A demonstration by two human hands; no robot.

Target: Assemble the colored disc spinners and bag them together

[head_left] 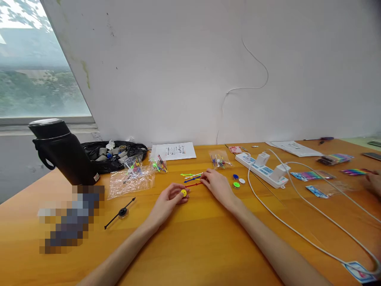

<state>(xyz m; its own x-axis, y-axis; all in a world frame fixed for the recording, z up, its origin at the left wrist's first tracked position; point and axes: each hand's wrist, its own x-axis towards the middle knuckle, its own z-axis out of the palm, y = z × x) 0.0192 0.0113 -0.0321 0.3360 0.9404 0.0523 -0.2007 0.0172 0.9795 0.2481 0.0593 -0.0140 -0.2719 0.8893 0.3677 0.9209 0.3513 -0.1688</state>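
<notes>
My left hand (169,198) rests on the wooden table (193,246) and pinches a small yellow round disc (183,193) between its fingertips. My right hand (216,183) lies just to the right, its fingertips on the ends of several thin coloured plastic sticks (192,178): green, yellow, blue and red, laid side by side. A blue disc (235,176), a green disc (236,184) and a white disc (242,181) sit beside my right hand. A black stick fixed through a black disc (122,213) lies to the left.
A black jug (61,153) and a black bag of small parts (116,153) stand at the left, with clear plastic bags (131,180) of sticks nearby. A white power strip (263,170) with chargers and cables lies at the right. Another person's hand (373,183) shows at the far right edge.
</notes>
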